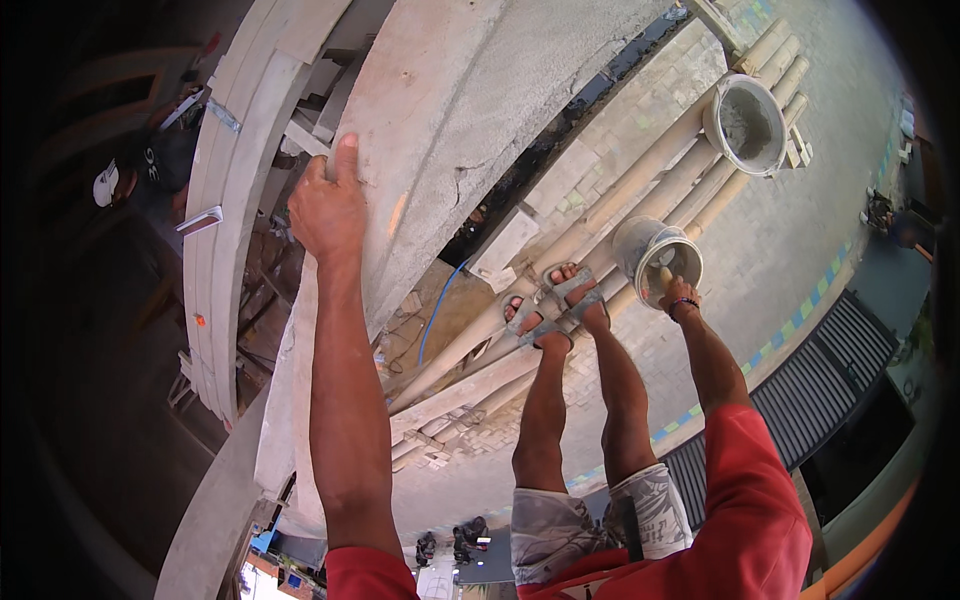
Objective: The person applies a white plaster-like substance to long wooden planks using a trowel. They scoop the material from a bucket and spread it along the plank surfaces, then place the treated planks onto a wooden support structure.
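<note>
My left hand (328,208) grips the edge of a long pale board (390,110) that runs along a rough grey concrete ledge (470,120). Its fingers curl over the edge and are partly hidden. Lower down on the right, my right hand (680,295) reaches into a bucket (626,245) that has grey residue on its inside wall. The fingers there are closed around something pale that I cannot make out. The bucket rests on several thick poles (650,195), and my sandalled feet stand on the same poles beside it.
A second bucket (745,125) holding grey mortar stands farther along the poles. Between ledge and poles runs a dark gap (545,150); a blue hose (440,315) lies near it. At left, beyond a curved pale beam (215,230), is a person in a cap (150,170).
</note>
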### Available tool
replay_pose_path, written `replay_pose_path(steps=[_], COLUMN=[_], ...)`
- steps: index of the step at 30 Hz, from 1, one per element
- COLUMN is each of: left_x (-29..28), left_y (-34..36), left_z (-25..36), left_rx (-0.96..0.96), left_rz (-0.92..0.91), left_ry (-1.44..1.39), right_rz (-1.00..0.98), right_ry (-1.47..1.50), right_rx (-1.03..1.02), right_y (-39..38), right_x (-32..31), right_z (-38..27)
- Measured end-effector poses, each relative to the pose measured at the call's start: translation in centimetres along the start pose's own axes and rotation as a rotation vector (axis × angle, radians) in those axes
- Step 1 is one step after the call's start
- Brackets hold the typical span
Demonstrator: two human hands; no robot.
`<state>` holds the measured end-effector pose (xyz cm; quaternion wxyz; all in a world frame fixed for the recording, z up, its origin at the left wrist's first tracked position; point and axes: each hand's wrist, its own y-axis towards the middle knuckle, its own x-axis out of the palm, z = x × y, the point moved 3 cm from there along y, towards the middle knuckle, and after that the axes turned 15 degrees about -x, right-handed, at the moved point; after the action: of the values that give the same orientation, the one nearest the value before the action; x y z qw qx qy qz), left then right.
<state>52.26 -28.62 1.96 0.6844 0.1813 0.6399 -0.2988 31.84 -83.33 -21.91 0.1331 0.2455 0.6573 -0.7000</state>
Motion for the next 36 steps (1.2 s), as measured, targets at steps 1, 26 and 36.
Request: replay_pose_path(steps=[1,26,36], left_x=[-0.2,-0.3,-0.1], left_y=[0.0,0.3,0.3], left_z=[0.2,-1.3,-2.0], left_rx=[-0.008,-0.125,-0.171], left_rz=[-0.009,-0.007,0.05], left_ry=[-0.009,-0.376,-0.584], right_rz=[0.017,0.304,0.434], right_ry=[0.027,0.72,0.142], right_rx=[0.002,-0.612,-1.101], right_y=[-0.2,-25.9,-21.2], right_x=[0.1,-22.8,-32.2], right_z=[0.2,-15.6,-29.0])
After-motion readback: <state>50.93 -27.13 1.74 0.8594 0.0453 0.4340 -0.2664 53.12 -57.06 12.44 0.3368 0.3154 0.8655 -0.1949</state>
